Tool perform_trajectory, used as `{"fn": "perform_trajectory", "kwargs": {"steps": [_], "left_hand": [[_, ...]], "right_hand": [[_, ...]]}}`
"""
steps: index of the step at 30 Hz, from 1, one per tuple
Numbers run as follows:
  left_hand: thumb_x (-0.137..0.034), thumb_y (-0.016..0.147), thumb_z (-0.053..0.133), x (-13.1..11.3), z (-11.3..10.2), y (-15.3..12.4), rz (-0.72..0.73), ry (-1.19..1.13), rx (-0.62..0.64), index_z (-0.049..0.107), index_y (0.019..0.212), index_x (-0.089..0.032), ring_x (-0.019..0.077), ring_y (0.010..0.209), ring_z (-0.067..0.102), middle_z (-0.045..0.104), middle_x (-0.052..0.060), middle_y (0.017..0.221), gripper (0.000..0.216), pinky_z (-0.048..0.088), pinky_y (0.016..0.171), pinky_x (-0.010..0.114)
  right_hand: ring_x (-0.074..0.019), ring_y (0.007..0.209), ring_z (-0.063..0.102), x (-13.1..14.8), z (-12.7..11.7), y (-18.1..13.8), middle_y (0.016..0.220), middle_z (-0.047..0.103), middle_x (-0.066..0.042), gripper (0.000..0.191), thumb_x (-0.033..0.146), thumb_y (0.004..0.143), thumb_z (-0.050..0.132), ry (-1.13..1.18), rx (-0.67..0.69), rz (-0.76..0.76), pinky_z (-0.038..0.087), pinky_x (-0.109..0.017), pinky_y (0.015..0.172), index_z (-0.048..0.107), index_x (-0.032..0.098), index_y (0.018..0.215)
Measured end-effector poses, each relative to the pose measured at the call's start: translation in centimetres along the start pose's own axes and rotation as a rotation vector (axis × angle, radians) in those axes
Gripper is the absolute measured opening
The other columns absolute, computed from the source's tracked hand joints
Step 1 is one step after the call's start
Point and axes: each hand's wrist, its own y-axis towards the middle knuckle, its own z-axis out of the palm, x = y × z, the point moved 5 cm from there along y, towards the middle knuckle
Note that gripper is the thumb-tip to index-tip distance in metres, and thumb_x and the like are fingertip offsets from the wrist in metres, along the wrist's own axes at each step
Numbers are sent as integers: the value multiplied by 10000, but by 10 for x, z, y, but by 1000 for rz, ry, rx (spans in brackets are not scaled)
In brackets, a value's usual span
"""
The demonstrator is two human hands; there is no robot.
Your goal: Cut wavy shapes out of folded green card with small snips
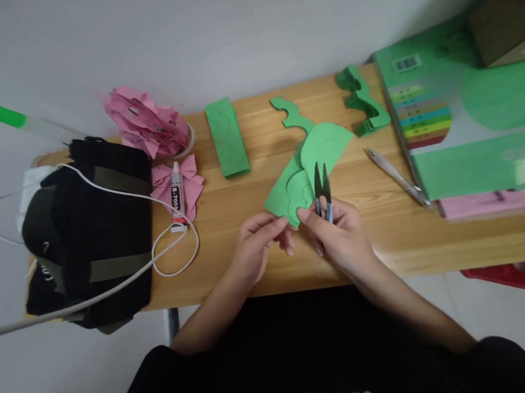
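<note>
Between my two hands is a partly cut piece of green paper (286, 189) with curved pencil lines on it. My left hand (258, 238) pinches its lower left edge between thumb and fingers. My right hand (338, 233) pinches the lower right corner of the paper and also holds small scissors (322, 187), whose dark blades point up, slightly apart. Just beyond lies a wavy green paper strip (290, 113), partly hidden by the held paper. A folded green paper rectangle (227, 137) with drawn curves rests to the left.
A stack of cut green shapes (363, 104) and a pen (397, 176) lie right, beside a large green pad (478, 159). Leftward are pink paper pieces (146, 123), a glue tube (177, 196), a white cable (197, 248) and a black bag (100, 230). A wall (253, 37) rises behind.
</note>
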Motion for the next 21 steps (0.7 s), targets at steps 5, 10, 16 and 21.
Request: {"fn": "perform_trajectory", "kwargs": {"steps": [5,10,16,21], "left_hand": [[-413,720,760,-14,-3,2,-59,91,96,642,596,-144,105,425,545,613,-1,485,319,412,449,234],[-388,749,756,-20,-4,1,-104,199,198,668,639,-147,105,445,556,617,1,521,279,430,460,236],[-463,787,722,-20,-1,-1,-120,244,247,667,638,-160,103,443,552,615,7,535,342,425,466,244],[-467,827,679,-20,-1,1,-89,289,253,654,682,-156,102,470,546,602,0,545,344,430,499,246]], "right_hand": [[-75,373,307,11,-1,0,421,399,92,378,367,810,750,-122,106,-49,304,-252,418,495,218,574],[-157,560,538,16,3,0,531,502,42,276,364,839,708,-91,254,-5,432,-307,590,562,226,650],[-179,594,536,15,0,1,609,575,5,270,400,815,717,-124,233,57,446,-338,620,562,235,667],[-163,576,518,17,-1,3,595,569,13,249,358,832,687,-179,213,-6,446,-327,608,572,223,657]]}}
